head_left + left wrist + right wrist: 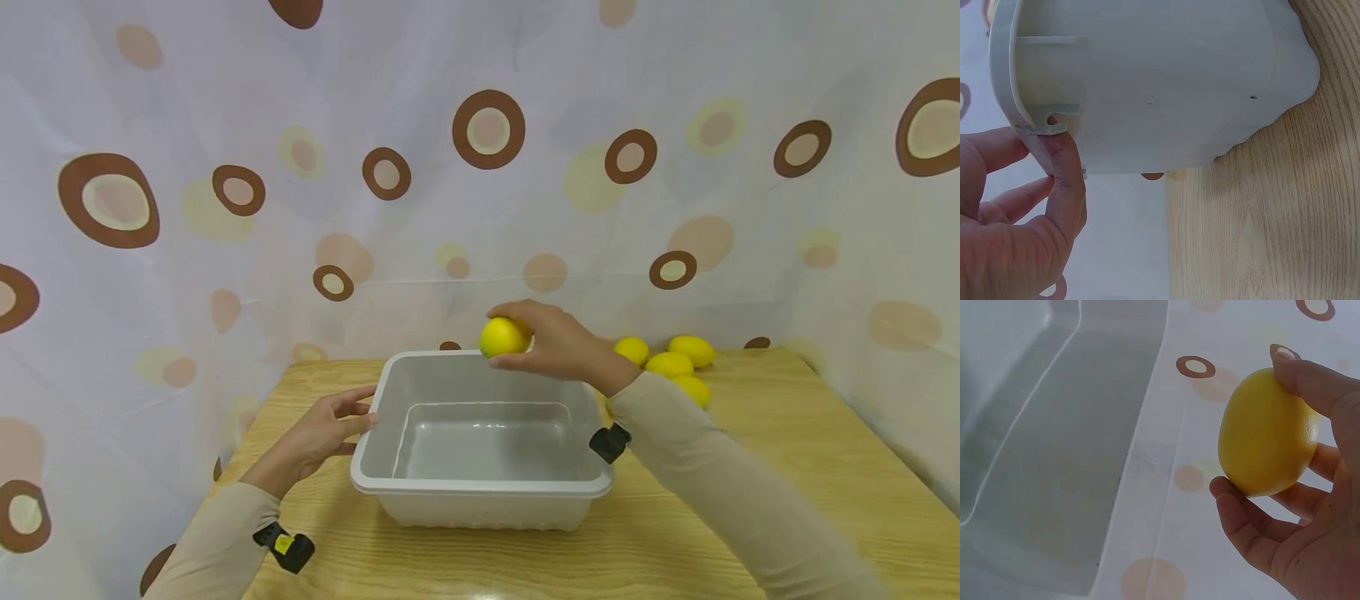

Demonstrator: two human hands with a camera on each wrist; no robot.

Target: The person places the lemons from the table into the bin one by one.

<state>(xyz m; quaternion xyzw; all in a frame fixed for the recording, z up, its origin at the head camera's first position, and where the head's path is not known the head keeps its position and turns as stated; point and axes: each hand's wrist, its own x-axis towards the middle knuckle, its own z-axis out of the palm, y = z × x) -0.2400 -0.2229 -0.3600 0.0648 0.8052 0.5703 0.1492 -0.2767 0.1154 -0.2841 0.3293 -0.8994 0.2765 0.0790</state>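
Head view: R hand (pixel 558 340) has a lemon (pixel 501 338) pinched btwn thumb & fingers, up by the middle of the far rim of the grey bin (pixel 483 486); hard to tell if it's over the opening or just past it. L hand (pixel 326 429) grips the bin's left rim, on the tabletop's left side. Other lemons (pixel 670 365) sit bunched near the tabletop (pixel 780 408) back edge, toward the right back corner, so a bumped one could roll off there. R wrist camera (pixel 610 443) looks v. close to the bin's right rim & might snag if the arm dips. Most open room: toward the tabletop's right edge; bin's far side is tight, curtain (pixel 420 242) right behind

L wrist view: fingers & thumb pinch the rim near a corner, bin's base down on the tabletop. A hard pull or lift there would prob tip or slide the bin

R wrist view: thumb on one end of lemon, fingertips at the other, much of its smooth skin bare. Slip risk if the pinch loosens; dropped short, it'd prob hit the rim & bounce outside
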